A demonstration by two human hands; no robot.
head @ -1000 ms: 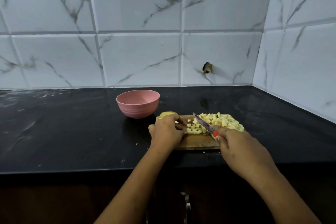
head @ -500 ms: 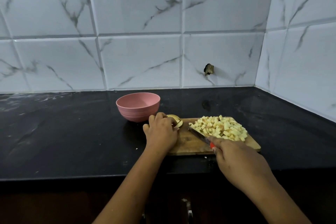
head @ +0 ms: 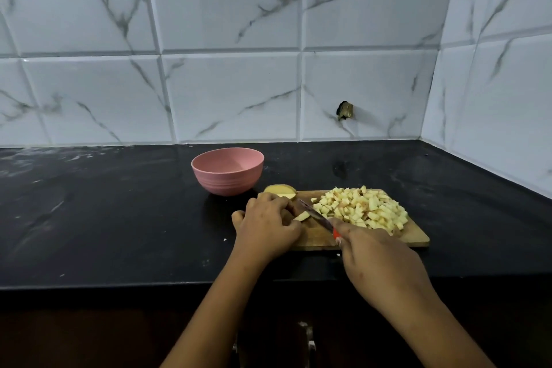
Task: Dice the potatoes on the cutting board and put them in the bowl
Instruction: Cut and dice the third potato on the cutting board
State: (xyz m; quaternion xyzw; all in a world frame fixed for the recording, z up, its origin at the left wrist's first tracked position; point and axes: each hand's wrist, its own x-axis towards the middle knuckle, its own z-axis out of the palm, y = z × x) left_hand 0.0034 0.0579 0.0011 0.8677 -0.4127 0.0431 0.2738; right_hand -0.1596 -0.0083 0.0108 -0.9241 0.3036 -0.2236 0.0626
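Your left hand (head: 265,224) has its grip pinching a pale potato slice (head: 301,216) on the wooden cutting board (head: 413,236), your right hand (head: 379,257) clasps the red-handled knife (head: 315,214) beside the heap of diced potato (head: 363,207), the round pink bowl (head: 227,176) just behind.

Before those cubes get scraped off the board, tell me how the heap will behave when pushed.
The heap of potato cubes is loose pieces, so it would probably spread rather than slide whole. It reaches the far edge of the cutting board, so some may spill off.
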